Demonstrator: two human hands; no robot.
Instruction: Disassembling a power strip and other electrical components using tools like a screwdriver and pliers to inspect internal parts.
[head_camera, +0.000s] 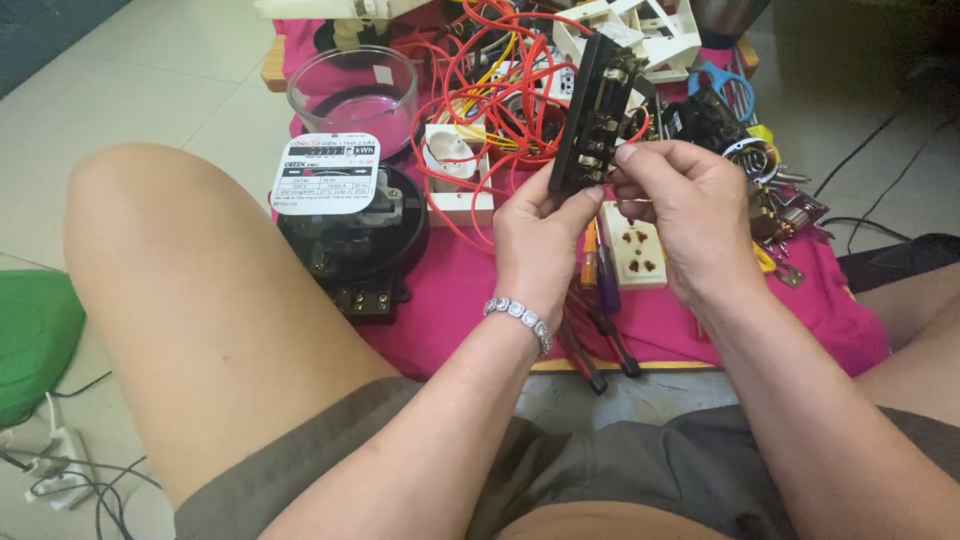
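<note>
The left hand (540, 225) is gripping the lower end of a long black terminal block (592, 115), which is standing tilted over the middle of the pink-covered bench (470, 300). The right hand (685, 215) is pinching at the block's lower terminals with thumb and forefinger; whether it is holding a small part or a wire end there cannot be told.

The block is being held only at its bottom, so it is likely to twist or slip if the right hand is pressing hard. A tangle of red wires (490, 90) is trailing from about 10 o'clock of the block, and any tug could be dragging the loops across nearby pieces or pulling a lead loose.

Directly below the hands, at 6 o'clock, a cream socket (635, 250) is lying face up, with screwdrivers (600, 330) beside it. At 9 o'clock a white square socket (455, 170) is sitting, and farther out a black electricity meter (345, 240) and a clear glass bowl (352, 95). At 3 o'clock, keys (785, 205) and blue-handled scissors (725, 85) are crowding the bench edge, leaving little room to set the block down.
</note>
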